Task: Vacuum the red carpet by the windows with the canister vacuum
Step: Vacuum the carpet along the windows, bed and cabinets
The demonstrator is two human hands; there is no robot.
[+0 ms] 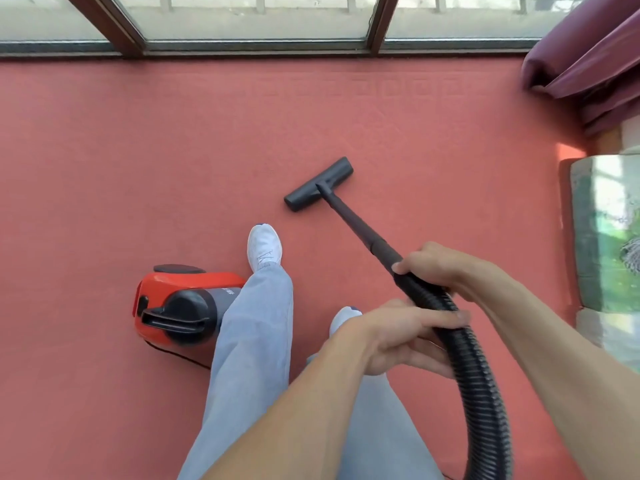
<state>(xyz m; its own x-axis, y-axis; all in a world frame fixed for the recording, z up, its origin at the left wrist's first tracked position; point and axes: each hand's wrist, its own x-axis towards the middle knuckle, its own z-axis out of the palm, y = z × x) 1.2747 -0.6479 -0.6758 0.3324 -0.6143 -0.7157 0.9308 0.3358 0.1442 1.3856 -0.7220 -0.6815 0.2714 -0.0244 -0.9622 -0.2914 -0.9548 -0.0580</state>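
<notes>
at the far left, bare red carpet (86, 161), running up to the dark-framed windows (256, 19) along the top edge. lower left of centre, red-and-black canister vacuum (173, 306) sitting on that carpet, carry handle facing up, its right side partly covered by a leg in pale blue trousers (252, 341). thin black power cord (183, 357) trailing from under the canister toward the leg. just above the canister's right end, white sneaker (264, 245) planted flat on the carpet, toe toward the windows.

up and right of that shoe, dark grey floor nozzle (318, 184) lying flat on the carpet, set on a slant, apart from the shoe and well short of the window frames. from the nozzle's middle, black wand (356, 226) slanting down and right to the hands. second white sneaker (343, 317) peeking out behind the left wrist.

left hand (391, 341) reaching across from lower left, wrapped around the black ribbed hose (481, 393) from beneath, forefinger laid straight along the top of it. right hand (440, 268) just beyond it, curled over the wand's upper end at its joint with the hose, thumb pressed on the near side. both hands gripping, close together. hose bending down from the grip and out past the bottom edge.

top right corner, bunched purple curtain (588, 53) at the carpet's far corner. below it, along the right edge, glossy green-edged surface (588, 237) full of reflections, kind unclear.
</notes>
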